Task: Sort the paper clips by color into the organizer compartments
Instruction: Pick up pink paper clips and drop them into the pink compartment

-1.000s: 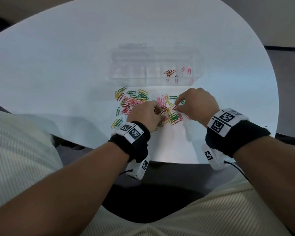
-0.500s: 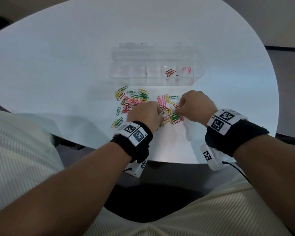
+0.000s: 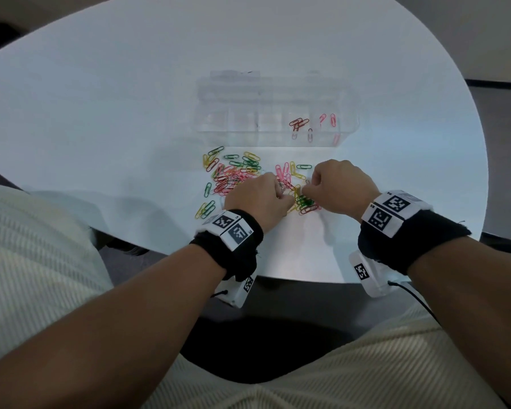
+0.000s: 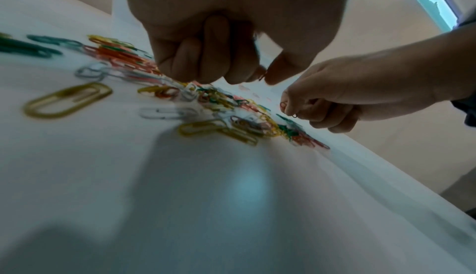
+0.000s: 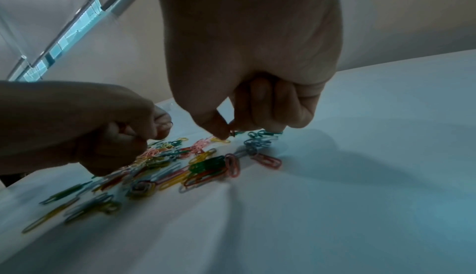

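A loose pile of red, pink, green, yellow and white paper clips [image 3: 236, 175] lies on the white table in front of the clear organizer [image 3: 242, 125]. In the organizer, red clips [image 3: 298, 124] fill one compartment and pink clips [image 3: 332, 119] sit in the rightmost one. Both fists hover over the pile's right part, almost touching. My left hand [image 3: 278, 193] [image 4: 260, 76] pinches a dark red clip between thumb and forefinger. My right hand [image 3: 306, 187] [image 5: 229, 132] pinches a small reddish clip just above the green clips [image 5: 206, 164].
The organizer's open lid [image 3: 266, 87] lies flat behind it. The round table's near edge [image 3: 292, 280] runs just under both wrists, with my lap below it. Bare tabletop [image 3: 101, 128] spreads to the left and the far side.
The right hand's fingertips have drawn slightly towards me and closer to the left hand. The left hand has barely moved.
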